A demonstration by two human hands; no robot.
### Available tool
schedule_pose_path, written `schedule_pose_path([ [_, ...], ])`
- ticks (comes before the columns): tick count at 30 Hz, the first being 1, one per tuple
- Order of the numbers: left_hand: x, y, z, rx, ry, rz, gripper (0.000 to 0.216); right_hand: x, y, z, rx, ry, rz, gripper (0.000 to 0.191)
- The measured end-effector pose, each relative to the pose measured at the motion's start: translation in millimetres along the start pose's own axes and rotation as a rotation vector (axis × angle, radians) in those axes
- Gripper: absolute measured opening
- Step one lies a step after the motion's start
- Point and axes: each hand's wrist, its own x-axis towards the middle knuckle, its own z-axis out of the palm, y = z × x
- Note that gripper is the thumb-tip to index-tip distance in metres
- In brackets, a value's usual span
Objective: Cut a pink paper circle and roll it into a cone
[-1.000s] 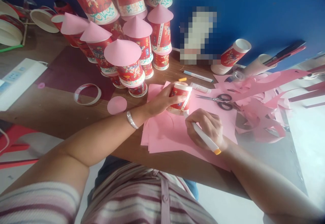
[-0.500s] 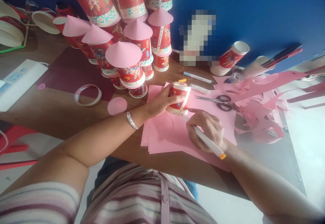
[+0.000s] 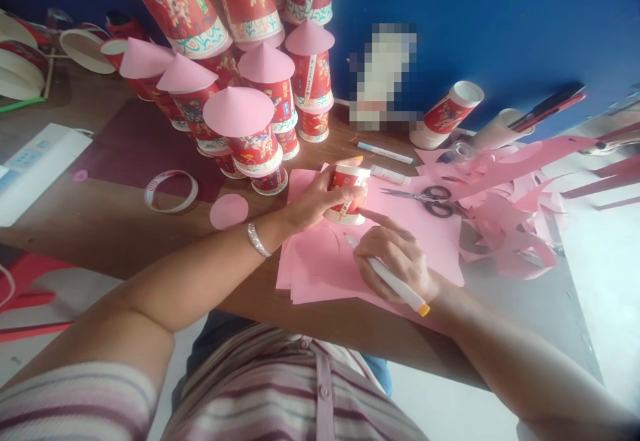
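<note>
My left hand (image 3: 313,201) is wrapped round a small red paper cup (image 3: 346,191) that stands upside down on a stack of pink paper sheets (image 3: 320,261). My right hand (image 3: 397,258) grips a white pen with an orange end (image 3: 395,282); its tip rests on the pink paper just in front of the cup's rim. The right index finger stretches toward the cup's base. A faint drawn arc shows on the paper to the left of the pen tip.
Stacked red cups topped with pink paper cones (image 3: 240,111) stand behind. A pink paper disc (image 3: 229,210) and a cut cup ring (image 3: 171,190) lie to the left. Scissors (image 3: 425,199), pens (image 3: 385,153), pink scraps (image 3: 505,208) and lying cups (image 3: 447,113) are to the right. A power strip (image 3: 35,164) sits far left.
The pen tip has moved from the cup's right side round to its front, leftward along the rim. The left hand keeps holding the cup in place.
</note>
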Motion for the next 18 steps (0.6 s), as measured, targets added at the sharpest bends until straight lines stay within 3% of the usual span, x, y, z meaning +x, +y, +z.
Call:
schedule_pose_path([
  [5,-3,5,3,0.034,0.022,-0.025,0.075,-4,3,0,0.021,0.012,-0.026,0.023],
  [18,-3,1,-1,0.001,-0.033,-0.035,0.065,0,1,-8,-0.231,0.043,0.075,0.017],
])
